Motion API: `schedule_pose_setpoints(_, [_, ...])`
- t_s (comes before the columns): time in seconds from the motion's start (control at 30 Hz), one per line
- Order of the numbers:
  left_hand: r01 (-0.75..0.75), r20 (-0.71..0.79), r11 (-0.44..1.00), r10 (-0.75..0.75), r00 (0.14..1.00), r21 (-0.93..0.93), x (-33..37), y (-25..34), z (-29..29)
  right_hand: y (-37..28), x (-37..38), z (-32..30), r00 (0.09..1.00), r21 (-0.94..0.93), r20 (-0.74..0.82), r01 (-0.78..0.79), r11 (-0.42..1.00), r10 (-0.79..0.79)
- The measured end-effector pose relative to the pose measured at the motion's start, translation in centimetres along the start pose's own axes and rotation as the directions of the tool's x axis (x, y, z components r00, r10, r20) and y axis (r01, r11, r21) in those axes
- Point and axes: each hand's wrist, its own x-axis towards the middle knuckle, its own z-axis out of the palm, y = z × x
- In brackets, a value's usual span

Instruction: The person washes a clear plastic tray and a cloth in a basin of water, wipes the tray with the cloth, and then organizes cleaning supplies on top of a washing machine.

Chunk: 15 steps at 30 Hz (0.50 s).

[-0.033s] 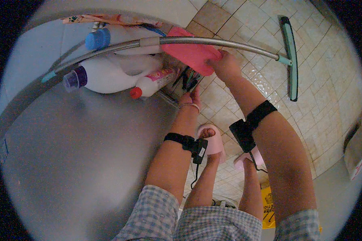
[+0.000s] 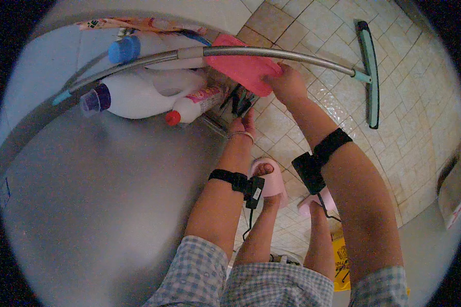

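My right hand (image 2: 287, 84) is closed on the near right edge of a pinkish-red, flat plastic piece with a rounded corner (image 2: 246, 69); its exact kind is unclear. Just below it, my left hand (image 2: 242, 124) reaches up with its fingers curled at a dark, spiky cluster (image 2: 242, 101), too blurred to name. Left of that cluster, a white bottle with a red cap (image 2: 197, 104) lies tilted. A big white jug with a purple cap (image 2: 138, 94) lies behind it. The squeegee's metal pole (image 2: 271, 52) passes across, over part of the pink piece.
The squeegee's mint-green head (image 2: 372, 77) is at the right over the beige tiled floor (image 2: 410, 107). A white bottle with a blue cap (image 2: 124, 49) lies at the back left. A smooth grey surface (image 2: 102, 204) fills the left. Pink slippers (image 2: 271, 179) are on my feet; something yellow (image 2: 341, 263) stands behind.
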Motion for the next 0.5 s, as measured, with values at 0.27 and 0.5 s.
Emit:
schedule_pose_setpoints(0.27, [0.131,0.019,0.99,-0.132,0.991,0.057,1.5,0.1,-2.1,4.0,-3.1,1.2,0.995,0.286,-0.077,-0.044,0.957,0.069])
schedule_pose_setpoints(0.5, [0.246,-0.046,0.907,-0.246,0.968,0.342,-2.5,-2.5,-6.4,10.5,-13.7,-1.7,0.956,0.331,0.092,-0.295,0.897,0.28])
